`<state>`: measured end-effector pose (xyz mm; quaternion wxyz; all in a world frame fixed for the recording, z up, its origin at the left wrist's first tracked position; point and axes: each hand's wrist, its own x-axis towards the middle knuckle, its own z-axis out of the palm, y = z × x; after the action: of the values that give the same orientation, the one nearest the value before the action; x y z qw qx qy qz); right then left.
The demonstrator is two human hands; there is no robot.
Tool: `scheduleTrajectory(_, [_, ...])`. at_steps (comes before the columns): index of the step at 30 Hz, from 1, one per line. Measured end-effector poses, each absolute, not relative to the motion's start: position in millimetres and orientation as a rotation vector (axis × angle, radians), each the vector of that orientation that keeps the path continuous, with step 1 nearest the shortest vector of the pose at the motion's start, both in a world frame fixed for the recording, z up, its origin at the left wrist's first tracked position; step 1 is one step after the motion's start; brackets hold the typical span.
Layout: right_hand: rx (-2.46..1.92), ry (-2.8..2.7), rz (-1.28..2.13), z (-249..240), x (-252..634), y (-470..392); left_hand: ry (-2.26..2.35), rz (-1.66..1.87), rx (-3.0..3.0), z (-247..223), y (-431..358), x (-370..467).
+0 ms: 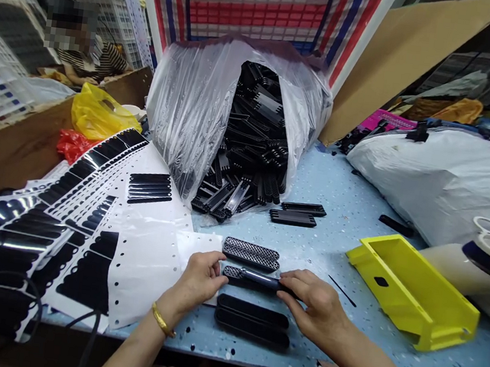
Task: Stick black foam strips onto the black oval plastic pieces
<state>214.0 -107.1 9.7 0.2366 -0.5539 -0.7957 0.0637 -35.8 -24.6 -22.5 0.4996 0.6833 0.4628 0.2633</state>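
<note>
A narrow black plastic piece [232,272] with a perforated surface lies on the blue table in front of me. Over its right part runs a smooth, glossy black adhesive strip [255,278]. The thumb and fingers of my left hand [197,282] are closed at the piece's left end. My right hand [317,302] pinches the strip at its right end. Just behind are two perforated black pieces [250,253] side by side. Nearer me, two smooth-topped black pieces [251,321] lie together.
A plastic bag [186,111] spills many black pieces [254,143] at the back. Sheets of black stickers [86,271] cover the left side. A yellow bin [414,293], a pale jug [454,263] and a white sack [443,172] stand right. A person [91,57] sits back left.
</note>
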Motion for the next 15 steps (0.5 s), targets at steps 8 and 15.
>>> scheduleTrajectory(8, [-1.471, -2.266, 0.346, 10, 200, -90, 1.05, 0.583, 1.489, -26, -22, -39])
scheduleTrajectory(15, [-1.473, -2.284, 0.301, 8, 199, -87, 1.045, 0.595, 1.476, -29, -21, -40])
